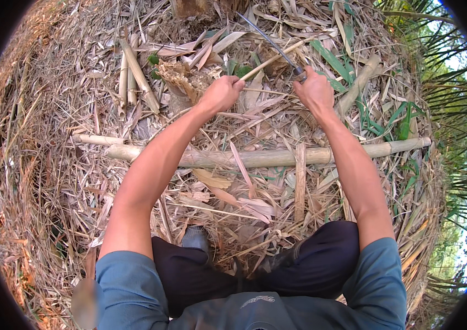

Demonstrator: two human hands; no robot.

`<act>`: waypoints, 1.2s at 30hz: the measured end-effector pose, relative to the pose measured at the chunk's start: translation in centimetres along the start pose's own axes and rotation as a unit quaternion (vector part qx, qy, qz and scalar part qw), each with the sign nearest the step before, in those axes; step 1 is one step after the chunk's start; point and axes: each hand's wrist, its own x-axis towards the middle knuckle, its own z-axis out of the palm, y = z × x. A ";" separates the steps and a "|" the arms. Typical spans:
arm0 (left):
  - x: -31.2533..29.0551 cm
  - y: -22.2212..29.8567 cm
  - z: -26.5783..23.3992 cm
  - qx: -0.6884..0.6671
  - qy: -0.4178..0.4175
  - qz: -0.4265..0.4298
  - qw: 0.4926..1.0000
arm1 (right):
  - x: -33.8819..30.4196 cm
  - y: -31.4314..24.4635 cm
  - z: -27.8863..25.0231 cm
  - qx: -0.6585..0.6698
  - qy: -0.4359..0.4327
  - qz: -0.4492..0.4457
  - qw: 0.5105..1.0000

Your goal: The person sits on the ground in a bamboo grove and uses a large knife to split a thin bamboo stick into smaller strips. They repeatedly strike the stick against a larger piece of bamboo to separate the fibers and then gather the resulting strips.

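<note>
My left hand [222, 93] is closed around the near end of a thin bamboo stick [258, 67], which slants away up to the right. In my right hand [316, 91] is the dark handle of a long knife [265, 34]. Its narrow blade points far and to the left, and it crosses the stick in the picture. Whether the blade touches the stick I cannot tell. Both forearms reach forward over a long bamboo pole [244, 159] lying crosswise on the ground.
Several short bamboo pieces [140, 77] lie at the far left. A ragged stump [181, 82] stands beside my left hand. Another bamboo piece [359, 85] rests right of my right hand. A split strip [300, 181] leans on the pole. Dry leaves cover the ground; green plants [459, 93] grow at right.
</note>
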 end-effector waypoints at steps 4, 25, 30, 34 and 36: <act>-0.3 0.1 0.2 -0.035 -0.004 -0.002 0.999 | 0.4 0.6 0.3 -0.005 0.011 -0.015 1.000; 0.2 0.1 0.8 -0.013 -0.006 -0.002 1.000 | 2.7 1.8 2.2 -0.020 0.000 -0.010 1.000; -1.6 -2.6 1.1 -0.015 0.051 0.016 0.998 | 2.0 1.2 0.9 0.114 -0.074 0.058 0.989; -1.4 -2.7 1.3 -0.031 0.044 0.022 0.998 | 2.2 4.1 1.2 0.152 -0.038 0.066 0.985; -1.3 -2.9 0.5 -0.005 0.024 0.006 1.000 | 1.3 3.5 0.4 0.186 -0.018 0.078 0.979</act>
